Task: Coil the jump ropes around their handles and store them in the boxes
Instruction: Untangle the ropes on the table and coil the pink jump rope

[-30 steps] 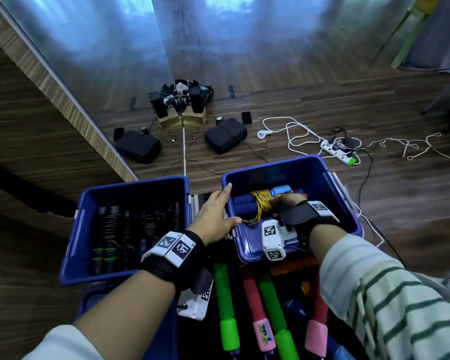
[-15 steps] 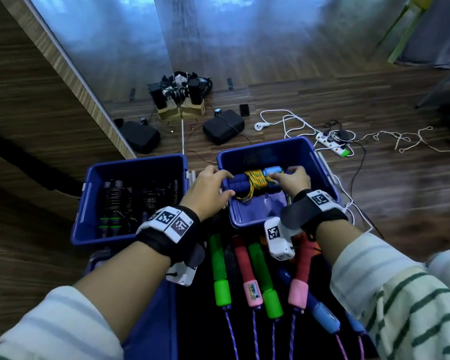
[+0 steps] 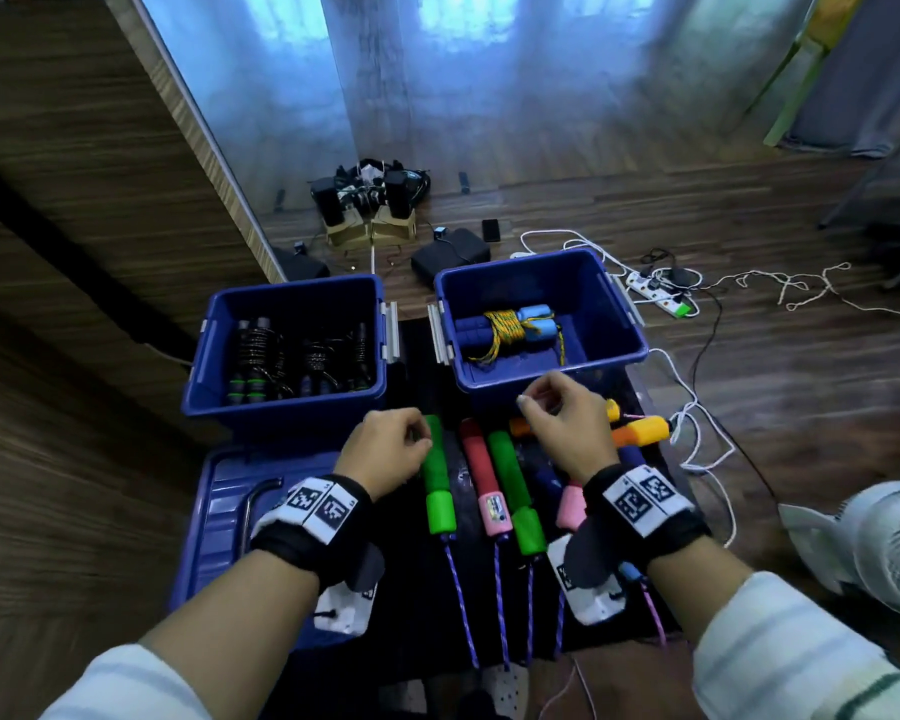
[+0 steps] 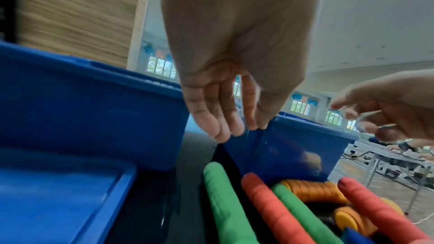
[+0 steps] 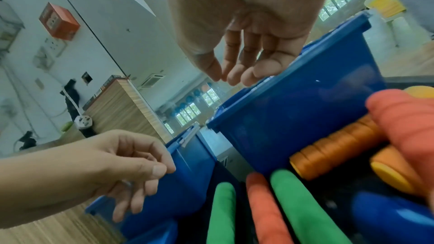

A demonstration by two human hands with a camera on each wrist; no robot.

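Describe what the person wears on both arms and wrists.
Both hands are bare, with no gloves. The left hand and right hand each have a black wrist strap: the left strap and right strap carry white tags printed with black square codes. A white camera box hangs under the right wrist, another under the left. The sleeves are white with green stripes.

My right grip (image 3: 567, 431) covers part of the orange handles (image 3: 640, 431) and the near wall of the right box (image 3: 541, 394), and my wrist band hides the top of one pink handle (image 3: 570, 506). The purple ropes (image 3: 461, 610) run off under the head view's lower edge. The dark coils in the left box (image 3: 287, 350) are too dim to count.
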